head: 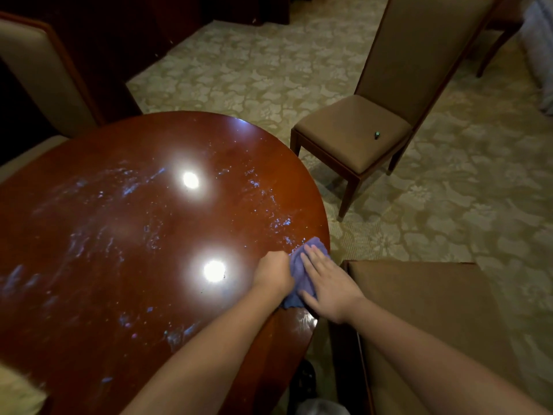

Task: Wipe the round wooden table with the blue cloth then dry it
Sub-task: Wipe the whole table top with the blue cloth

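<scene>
- Fingers (311, 259) of the right hand (327, 284) lie straight and slightly spread, pressing flat on the blue cloth (302, 277).
- Left hand (273, 274) is curled into a fist, gripping the cloth's left edge.
- Blue cloth sits bunched at the right rim of the round wooden counter (134, 235), between both hands.
- Wet streaks and droplets glisten across the counter top, with two bright lamp reflections.
- A tan upholstered chair (359, 139) stands just beyond the counter on patterned carpet (254, 70), a small dark object (376, 135) on its seat.

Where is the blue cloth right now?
In the head view, the blue cloth lies at the round table's right edge, between the left hand and right hand.
</scene>
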